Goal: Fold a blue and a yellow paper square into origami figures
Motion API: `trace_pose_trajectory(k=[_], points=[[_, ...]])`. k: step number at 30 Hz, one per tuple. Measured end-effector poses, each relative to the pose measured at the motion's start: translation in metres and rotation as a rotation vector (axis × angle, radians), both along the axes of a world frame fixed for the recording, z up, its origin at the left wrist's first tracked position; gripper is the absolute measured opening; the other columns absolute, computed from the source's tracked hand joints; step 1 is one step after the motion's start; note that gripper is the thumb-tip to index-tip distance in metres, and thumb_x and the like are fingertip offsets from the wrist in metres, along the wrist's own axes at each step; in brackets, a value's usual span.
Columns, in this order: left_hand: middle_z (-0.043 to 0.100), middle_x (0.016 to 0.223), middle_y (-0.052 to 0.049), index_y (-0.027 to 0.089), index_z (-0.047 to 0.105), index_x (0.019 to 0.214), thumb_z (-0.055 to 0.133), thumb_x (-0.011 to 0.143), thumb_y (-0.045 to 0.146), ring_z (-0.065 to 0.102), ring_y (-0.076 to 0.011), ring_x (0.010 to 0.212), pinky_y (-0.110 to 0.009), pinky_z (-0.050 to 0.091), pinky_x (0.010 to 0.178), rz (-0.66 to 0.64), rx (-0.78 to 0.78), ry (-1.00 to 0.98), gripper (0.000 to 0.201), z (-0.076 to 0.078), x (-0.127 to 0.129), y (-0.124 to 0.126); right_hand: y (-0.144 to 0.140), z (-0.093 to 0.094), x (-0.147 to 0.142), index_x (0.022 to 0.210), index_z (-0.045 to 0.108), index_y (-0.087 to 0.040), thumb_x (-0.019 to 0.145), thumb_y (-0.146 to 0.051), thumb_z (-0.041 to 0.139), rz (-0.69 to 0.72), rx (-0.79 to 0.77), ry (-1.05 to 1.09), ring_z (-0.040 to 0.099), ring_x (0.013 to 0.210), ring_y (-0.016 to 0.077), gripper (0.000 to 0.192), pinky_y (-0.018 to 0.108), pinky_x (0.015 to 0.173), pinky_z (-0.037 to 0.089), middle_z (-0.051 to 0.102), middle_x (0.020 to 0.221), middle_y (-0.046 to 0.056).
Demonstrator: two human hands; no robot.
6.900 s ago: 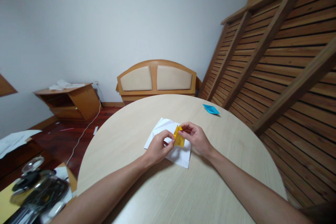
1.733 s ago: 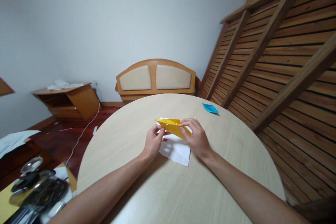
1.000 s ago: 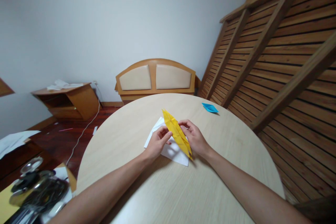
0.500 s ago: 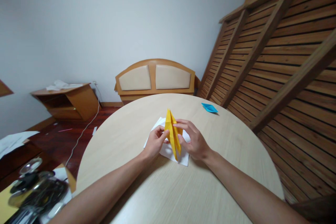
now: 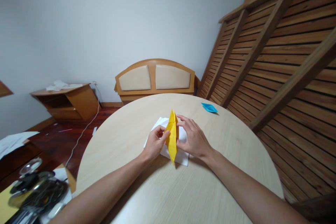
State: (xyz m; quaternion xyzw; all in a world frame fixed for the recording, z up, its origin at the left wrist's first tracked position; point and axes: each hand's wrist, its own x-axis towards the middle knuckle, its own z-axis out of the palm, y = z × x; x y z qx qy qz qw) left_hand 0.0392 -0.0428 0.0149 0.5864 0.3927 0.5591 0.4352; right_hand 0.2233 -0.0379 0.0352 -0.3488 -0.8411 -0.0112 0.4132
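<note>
A yellow folded paper [image 5: 172, 136], long and pointed at both ends, stands tilted on edge above white sheets [image 5: 181, 157]. My left hand [image 5: 155, 141] pinches its left side between thumb and curled fingers. On the other side, my right hand [image 5: 194, 138] has its fingertips and thumb at the paper's right edge, bent round it; the exact contact is partly hidden. Farther off on the table lies a blue folded paper [image 5: 209, 107], diamond-shaped, touched by neither hand.
A round pale table [image 5: 115, 147] carries the papers. Behind it stands a padded headboard [image 5: 154, 91]. Slatted wood panels [image 5: 283, 59] lean at right. To the left are a low cabinet [image 5: 70, 105], a white cord [image 5: 81, 136] and a cluttered surface [image 5: 7, 196].
The yellow paper has turned: its spread flaps now lie closer together and a broader face shows. The right fingers have shifted from its flaps to its right edge; the left hand is nearly still.
</note>
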Motion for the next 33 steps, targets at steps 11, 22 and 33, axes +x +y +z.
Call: trace_pose_trajectory(k=[11, 22, 33], points=[[0.065, 0.073, -0.003, 0.016, 0.063, 0.080, 0.074, 0.072, 0.063, 0.058, -0.0152, 0.064, -0.025, 0.047, 0.059, -0.005, -0.032, -0.034, 0.049, 0.001, 0.000, -0.001, 0.007, -0.003, 0.002, 0.092, 0.067, -0.021, 0.084, -0.008, 0.051, -0.079, -0.046, 0.094, 0.063, 0.092, 0.0239, 0.021, 0.040, 0.084, 0.052, 0.067, 0.098, 0.008], [0.069, 0.093, -0.007, 0.017, 0.062, 0.077, 0.073, 0.077, 0.057, 0.063, -0.0182, 0.077, -0.024, 0.052, 0.060, -0.024, -0.008, -0.014, 0.041, -0.001, -0.001, -0.002, 0.002, 0.000, -0.009, 0.084, 0.063, -0.019, 0.092, -0.040, 0.058, 0.148, -0.447, 0.439, 0.067, 0.075, 0.0181, 0.022, 0.030, 0.069, 0.055, 0.071, 0.085, 0.004], [0.065, 0.113, -0.008, 0.020, 0.064, 0.094, 0.066, 0.083, 0.057, 0.063, -0.0233, 0.098, -0.030, 0.056, 0.071, -0.155, -0.102, -0.126, 0.038, -0.003, -0.003, -0.007, -0.006, -0.002, -0.009, 0.083, 0.059, -0.024, 0.093, -0.033, 0.059, 0.244, -0.242, 0.451, 0.070, 0.093, 0.0213, 0.014, 0.038, 0.084, 0.057, 0.073, 0.101, 0.005]])
